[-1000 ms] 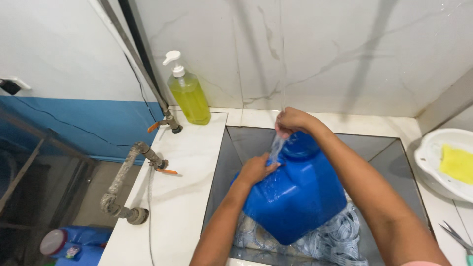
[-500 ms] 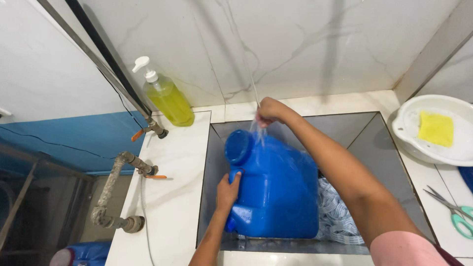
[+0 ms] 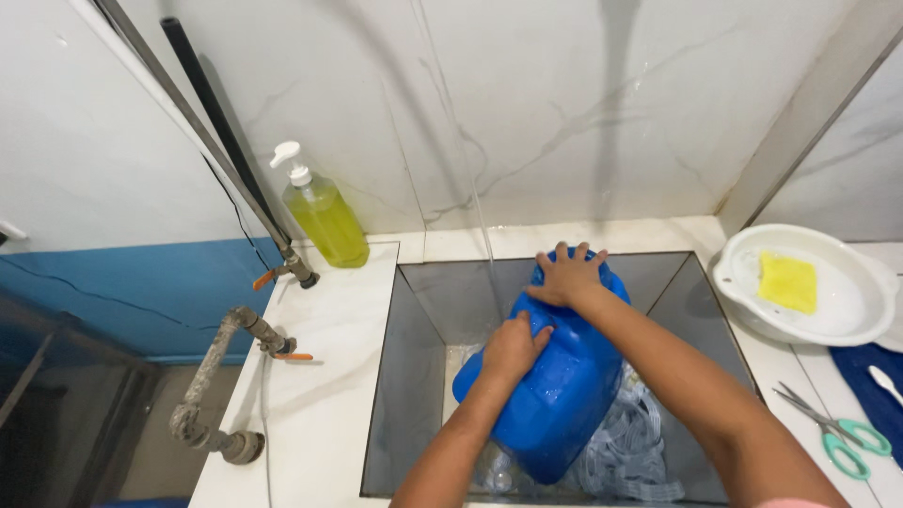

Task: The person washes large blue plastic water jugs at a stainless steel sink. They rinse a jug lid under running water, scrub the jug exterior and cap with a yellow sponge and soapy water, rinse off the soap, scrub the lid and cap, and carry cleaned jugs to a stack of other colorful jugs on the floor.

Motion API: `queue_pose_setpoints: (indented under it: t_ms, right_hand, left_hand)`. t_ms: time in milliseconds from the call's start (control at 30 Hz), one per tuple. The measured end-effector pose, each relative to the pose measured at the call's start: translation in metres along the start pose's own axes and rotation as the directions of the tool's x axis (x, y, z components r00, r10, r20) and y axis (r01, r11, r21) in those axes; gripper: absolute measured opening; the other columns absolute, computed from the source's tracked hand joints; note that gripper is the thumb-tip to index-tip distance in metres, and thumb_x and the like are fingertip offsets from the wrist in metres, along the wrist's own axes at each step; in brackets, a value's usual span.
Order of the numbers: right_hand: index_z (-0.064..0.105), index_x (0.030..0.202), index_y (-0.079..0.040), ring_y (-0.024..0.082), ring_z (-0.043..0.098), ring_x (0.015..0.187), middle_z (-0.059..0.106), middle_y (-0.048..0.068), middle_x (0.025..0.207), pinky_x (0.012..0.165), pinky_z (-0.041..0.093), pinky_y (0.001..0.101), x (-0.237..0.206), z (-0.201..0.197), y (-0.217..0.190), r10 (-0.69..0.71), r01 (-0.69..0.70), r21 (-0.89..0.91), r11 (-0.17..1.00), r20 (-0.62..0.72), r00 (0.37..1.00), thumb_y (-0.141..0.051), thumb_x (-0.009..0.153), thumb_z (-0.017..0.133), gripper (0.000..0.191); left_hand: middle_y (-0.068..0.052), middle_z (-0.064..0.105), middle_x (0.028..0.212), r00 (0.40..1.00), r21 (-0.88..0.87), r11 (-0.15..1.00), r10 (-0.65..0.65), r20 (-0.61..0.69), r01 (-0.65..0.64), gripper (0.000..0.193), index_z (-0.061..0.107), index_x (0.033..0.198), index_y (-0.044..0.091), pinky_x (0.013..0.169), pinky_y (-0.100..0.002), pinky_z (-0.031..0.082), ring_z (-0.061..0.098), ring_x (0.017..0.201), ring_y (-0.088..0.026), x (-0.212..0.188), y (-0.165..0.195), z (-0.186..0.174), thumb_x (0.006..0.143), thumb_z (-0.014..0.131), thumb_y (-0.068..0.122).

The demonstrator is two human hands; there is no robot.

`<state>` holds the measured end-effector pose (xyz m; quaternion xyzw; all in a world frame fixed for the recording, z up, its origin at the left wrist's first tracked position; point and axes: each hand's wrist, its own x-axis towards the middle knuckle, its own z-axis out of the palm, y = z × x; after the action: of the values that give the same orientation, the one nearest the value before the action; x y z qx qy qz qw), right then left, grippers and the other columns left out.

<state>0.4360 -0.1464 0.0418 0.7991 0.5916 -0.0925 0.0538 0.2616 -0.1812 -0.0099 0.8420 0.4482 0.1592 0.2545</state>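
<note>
standing deep in the middle of the white marble table point(image 3: 329, 376), the grey sink point(image 3: 414, 357) holds a big blue jug point(image 3: 564, 386), which lies tilted on a white and blue cloth point(image 3: 630, 452) at the bottom. a thin stream of water point(image 3: 482, 235) falls from above and passes just beside the jug. the right hand point(image 3: 567, 275) lies flat and spread on the upper end of the jug, pressing it, not closed around anything. the left hand point(image 3: 513, 350) is curled against the jug's side near the lower end, gripping it. on the table at the right stands a white bowl point(image 3: 743, 282) with a yellow sponge point(image 3: 788, 281) inside. at the left corner, against the wall, stands a yellow soap bottle point(image 3: 324, 218) with a white pump. near the right edge lie scissors point(image 3: 832, 433) with green handles, beside a dark blue towel point(image 3: 870, 376).
</note>
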Motion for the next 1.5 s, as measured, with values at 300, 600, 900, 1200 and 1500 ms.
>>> queue_pose_setpoints:
  t_ms: [300,600,900,1200,1500]
  right_hand:
    - [0.073,0.120,-0.007,0.037,0.059,0.125,0.068,0.019,0.127,0.114,0.037,0.0548,-0.004,0.011,0.067,-0.293,0.288,0.129,0.949,0.024,0.956,-0.055,0.098,0.046,0.060]
    - [0.020,0.161,-0.042,0.051,0.020,0.151,0.008,0.012,0.171,0.116,0.033,0.0648,-0.083,-0.052,0.050,-0.009,0.032,-0.088,0.996,0.251,0.968,-0.075,0.070,0.074,0.111]
    - [0.023,0.162,-0.031,0.039,0.030,0.151,0.025,0.015,0.169,0.120,0.032,0.0580,-0.056,-0.043,0.041,-0.592,0.364,0.578,0.730,0.269,0.760,-0.059,0.081,0.068,0.097]
    - [0.048,0.144,-0.007,0.026,0.065,0.096,0.065,0.015,0.121,0.072,0.054,0.0403,0.038,0.007,-0.026,-0.048,-0.120,0.948,-0.294,0.110,0.993,-0.020,0.100,0.061,0.048]
    - [0.064,0.117,-0.001,0.019,0.064,0.080,0.068,0.008,0.087,0.073,0.053,0.0383,0.044,0.000,-0.096,0.148,0.310,0.918,0.246,-0.352,0.924,-0.030,0.109,0.046,0.036]
  left_hand:
    - [-0.024,0.073,0.090,0.955,0.113,0.950,0.284,0.086,-0.293,0.053,0.068,0.107,0.003,0.077,-0.056,0.055,0.070,0.087,-0.045,0.018,0.016,0.004,0.090,0.067,0.054]
    - [-0.020,0.073,0.087,0.897,0.141,0.886,0.431,0.095,-0.441,0.048,0.066,0.109,0.008,0.073,-0.055,0.055,0.071,0.084,-0.043,0.028,-0.013,0.000,0.089,0.070,0.052]
    - [-0.012,0.065,0.095,0.757,0.295,0.730,0.653,-0.033,-0.616,0.034,0.067,0.106,0.014,0.087,-0.048,0.046,0.061,0.097,-0.035,0.023,-0.081,-0.014,0.072,0.069,0.007]
    - [-0.011,0.062,0.088,0.785,0.288,0.767,0.615,-0.074,-0.574,0.021,0.065,0.096,0.013,0.083,-0.050,0.043,0.062,0.091,-0.033,-0.048,-0.063,-0.018,0.076,0.066,0.006]
    - [-0.017,0.069,0.083,0.881,0.253,0.847,0.470,0.055,-0.468,0.034,0.058,0.104,0.003,0.067,-0.052,0.051,0.069,0.078,-0.038,-0.070,-0.045,-0.001,0.078,0.073,0.019]
